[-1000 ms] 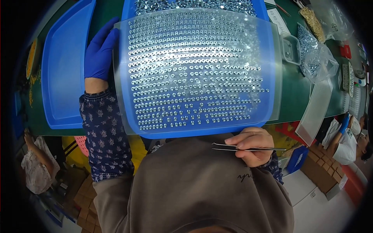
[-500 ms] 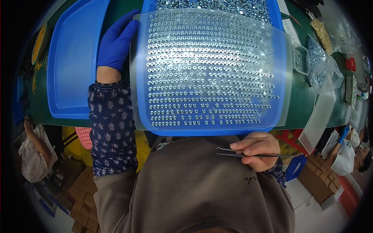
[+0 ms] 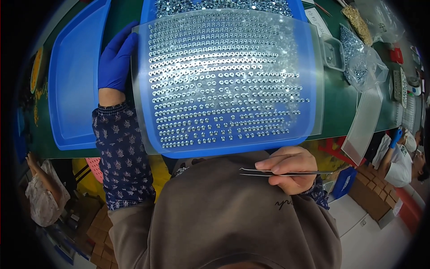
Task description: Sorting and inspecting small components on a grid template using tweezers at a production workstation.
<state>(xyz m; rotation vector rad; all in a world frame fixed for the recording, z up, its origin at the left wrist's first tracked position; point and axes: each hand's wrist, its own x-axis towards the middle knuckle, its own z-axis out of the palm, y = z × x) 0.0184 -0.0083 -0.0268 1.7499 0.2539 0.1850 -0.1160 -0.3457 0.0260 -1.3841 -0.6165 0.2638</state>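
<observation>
A clear rectangular plate with rows of small shiny silver ring-shaped pieces lies over a blue tray. The rows are uneven, with gaps mostly toward the near side. My left hand, in a blue glove, holds the plate's left edge near its far corner; its fingertips are partly hidden. My bare right hand is closed on metal tweezers, in front of the tray's near right edge. The tweezers' tips point left, apart, with nothing visible between them.
An empty-looking blue tray stands on the green table at left. Loose silver pieces fill the far end of the tray. At right are a clear box, a bag of silver pieces and a translucent ribbed panel.
The whole view has shifted, so the trays and plate appear farther left and slightly turned. Both hands keep their holds on the plate and tweezers.
</observation>
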